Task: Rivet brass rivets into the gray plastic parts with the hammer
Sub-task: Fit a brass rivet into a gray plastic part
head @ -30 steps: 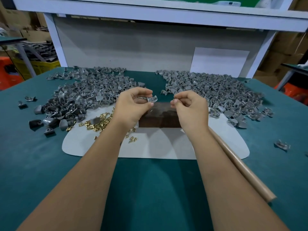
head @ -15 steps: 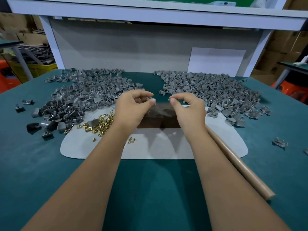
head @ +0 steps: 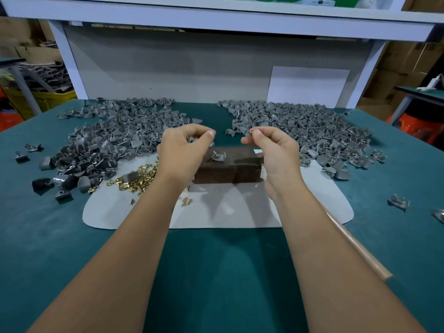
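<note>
Brass rivet (head: 250, 132): one small gold piece sits pinched between the thumb and forefinger of my right hand (head: 276, 152), raised above the far right corner of the dark block (head: 228, 168). My other fingers on that side curl loosely under the palm. My left hand (head: 182, 152) hovers just left of the block with its fingers curled and the thumb tip meeting the forefinger; I cannot tell whether anything is caught between them.

One gray plastic part (head: 218, 156) lies on top of the block, between my two hands and touched by neither (it rests slightly tilted, near the block's left half). The block stands on a pale mat (head: 240, 212) spread over the green desk (head: 216, 272).

The loose rivets (head: 139, 179) lie scattered on the left part of the mat, partly under my left wrist, with a few strays nearer the mat's middle. Behind them a big heap of gray parts (head: 113, 138) covers the left of the desk, and a second heap (head: 312, 131) spreads over the right, its near edge spilling onto the mat. A few single parts lie apart at the far left and far right of the desk.

A wooden handle (head: 360, 248) runs diagonally under my right forearm, its near end pointing toward me; its head is hidden behind my arm.
</note>
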